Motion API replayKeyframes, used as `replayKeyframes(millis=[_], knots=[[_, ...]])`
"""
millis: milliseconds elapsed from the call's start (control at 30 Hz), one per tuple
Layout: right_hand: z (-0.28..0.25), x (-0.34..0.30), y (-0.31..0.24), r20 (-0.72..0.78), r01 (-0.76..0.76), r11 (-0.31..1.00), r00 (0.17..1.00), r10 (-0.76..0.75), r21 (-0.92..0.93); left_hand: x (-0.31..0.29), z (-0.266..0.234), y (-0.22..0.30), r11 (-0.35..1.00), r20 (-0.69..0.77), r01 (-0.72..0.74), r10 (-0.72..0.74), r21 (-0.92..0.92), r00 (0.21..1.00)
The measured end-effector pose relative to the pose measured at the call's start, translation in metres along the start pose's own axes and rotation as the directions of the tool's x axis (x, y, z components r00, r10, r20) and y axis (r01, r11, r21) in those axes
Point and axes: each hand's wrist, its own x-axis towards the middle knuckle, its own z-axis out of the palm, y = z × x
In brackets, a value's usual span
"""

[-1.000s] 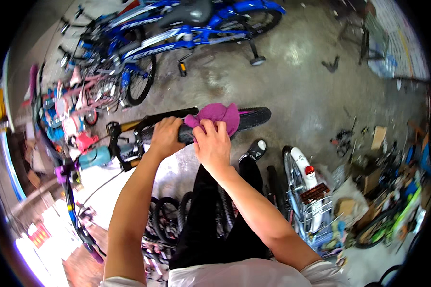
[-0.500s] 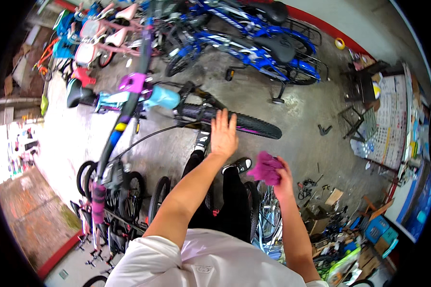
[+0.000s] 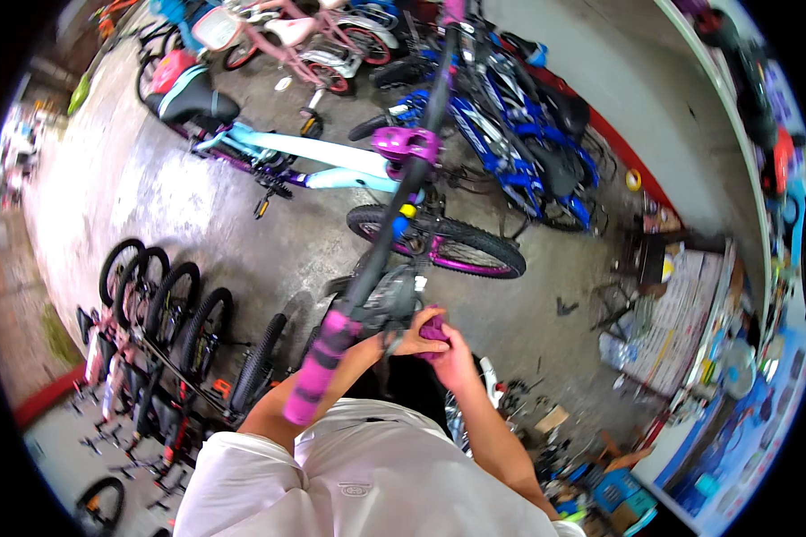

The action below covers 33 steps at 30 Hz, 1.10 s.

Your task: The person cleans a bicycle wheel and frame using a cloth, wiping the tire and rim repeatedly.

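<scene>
Both hands meet in front of my body around a crumpled purple cloth [image 3: 433, 333]. My left hand [image 3: 412, 340] has its fingers closed on the cloth's left side, and my right hand [image 3: 457, 356] grips it from the right. Close by is a light-blue bicycle [image 3: 287, 148] with a purple stem [image 3: 403, 146]. Its black handlebar [image 3: 385, 237] crosses the view diagonally, and the purple-and-black grip [image 3: 318, 371] passes over my left forearm. Beyond my hands stands the front wheel [image 3: 479, 255], with a black tyre and purple rim.
Several bicycles [image 3: 184, 300] are lined up at lower left. Pink bicycles [image 3: 295, 36] and blue bicycles [image 3: 528, 152] stand at the far side. Right of me are a dark chair [image 3: 640, 268], a blue-topped table [image 3: 734, 447] and loose parts and boxes [image 3: 591, 492] on the floor.
My left hand has left the front tyre and come back to the cloth. My right hand has brought the cloth inward to meet it. The bicycle's handlebar now appears farther right.
</scene>
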Motion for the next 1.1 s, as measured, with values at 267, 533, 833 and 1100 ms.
replayKeyframes(millis=[267,533,833,1100], knots=[[0.027,0.016,-0.014,0.099,-0.141,0.852,0.971,0.220,-0.504,-0.049,-0.031,-0.029,0.754,-0.355,0.026,-0.339,-0.656,0.871],[0.036,0.036,-0.067,-0.028,-0.092,0.560,0.992,0.122,-0.824,-0.146,-0.047,-0.071,0.615,-0.612,-0.134,-0.687,-0.777,0.391],[-0.056,0.053,-0.111,-0.225,-0.233,-0.158,0.972,-0.066,-0.960,-0.249,-0.065,-0.141,0.349,-0.495,-0.659,-0.868,-0.666,0.039],[0.002,0.051,-0.077,-0.359,-0.365,-0.030,0.925,-0.123,-0.931,-0.247,-0.193,-0.203,0.115,-0.583,-0.791,-0.740,-0.601,0.335]])
